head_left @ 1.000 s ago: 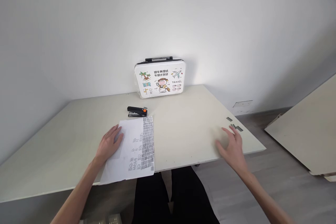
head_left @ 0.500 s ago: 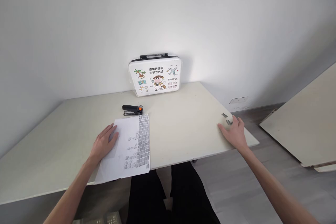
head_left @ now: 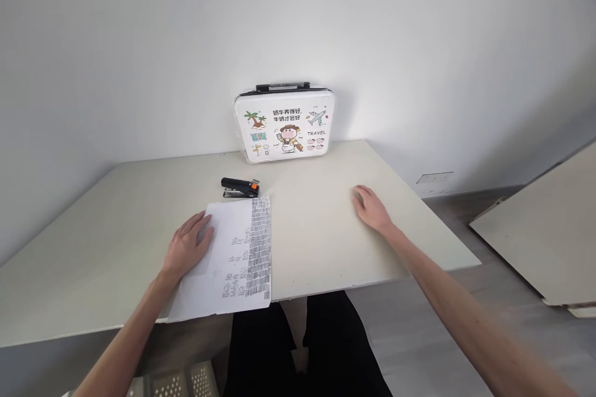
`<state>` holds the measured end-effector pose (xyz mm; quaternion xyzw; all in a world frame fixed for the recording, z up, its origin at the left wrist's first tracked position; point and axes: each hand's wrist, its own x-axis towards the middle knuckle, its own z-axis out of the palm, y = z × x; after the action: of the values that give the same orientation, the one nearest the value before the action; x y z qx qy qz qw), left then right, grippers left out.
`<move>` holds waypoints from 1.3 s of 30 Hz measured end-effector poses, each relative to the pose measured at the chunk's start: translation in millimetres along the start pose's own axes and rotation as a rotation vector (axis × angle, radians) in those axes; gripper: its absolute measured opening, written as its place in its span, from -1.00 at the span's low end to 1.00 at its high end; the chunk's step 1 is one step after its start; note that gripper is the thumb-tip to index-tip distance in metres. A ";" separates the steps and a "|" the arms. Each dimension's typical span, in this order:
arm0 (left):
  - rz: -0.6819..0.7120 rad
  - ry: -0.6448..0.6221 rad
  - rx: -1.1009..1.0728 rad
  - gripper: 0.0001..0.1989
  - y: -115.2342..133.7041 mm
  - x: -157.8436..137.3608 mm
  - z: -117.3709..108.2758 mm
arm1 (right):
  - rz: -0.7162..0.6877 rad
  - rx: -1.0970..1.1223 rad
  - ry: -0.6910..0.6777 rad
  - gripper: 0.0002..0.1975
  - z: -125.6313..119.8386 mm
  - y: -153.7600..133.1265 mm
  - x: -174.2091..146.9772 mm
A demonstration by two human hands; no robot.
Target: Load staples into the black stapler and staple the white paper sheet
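My left hand (head_left: 189,247) lies flat with fingers stretched out over the left part of a white printed paper stack (head_left: 226,260). Dense grey print runs down the stack's right side. Just beyond its top edge rests a black stapler (head_left: 238,188) with an orange button; a small grey strip shows on its right end. Over the right half of the table, my right hand (head_left: 371,208) is closed, its fingers curled inward. The grey staple strips that lay by the table's right edge are gone from there and seem to be inside this hand, hidden by the fingers.
A white cartoon-printed case (head_left: 286,127) with a black handle leans upright against the wall behind the table (head_left: 307,229). Another pale tabletop (head_left: 540,229) stands to the right past a floor gap. Perforated containers (head_left: 202,378) sit under the table.
My right hand has moved left from the table's right edge and closed. The grey staple strips no longer lie there. My left hand stays on the paper; the view has shifted slightly.
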<state>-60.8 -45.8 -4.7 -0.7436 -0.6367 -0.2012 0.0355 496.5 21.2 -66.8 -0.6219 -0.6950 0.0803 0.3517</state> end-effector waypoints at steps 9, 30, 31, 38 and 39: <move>0.003 0.052 -0.041 -0.49 5.7 -10.4 1.7 | -0.236 0.269 -0.212 -0.69 98.3 -112.9 52.9; 0.017 0.027 -0.026 -0.60 18.2 -20.5 -4.5 | 0.098 0.704 -0.229 -0.33 164.2 -221.2 92.4; 0.017 0.027 -0.028 -0.60 18.5 -20.6 -4.6 | 0.113 0.718 -0.226 -0.31 164.7 -224.4 92.6; 0.014 0.024 -0.020 -0.65 19.8 -20.2 -4.9 | 0.159 0.839 -0.352 -0.21 168.6 -233.0 97.9; 0.013 0.025 -0.020 -0.66 19.9 -19.9 -5.1 | 0.161 0.857 -0.358 -0.19 168.4 -231.8 98.3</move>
<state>-45.1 -69.7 -2.8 -0.7453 -0.6296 -0.2163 0.0373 212.2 117.1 -25.9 -0.4490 -0.5983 0.4932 0.4440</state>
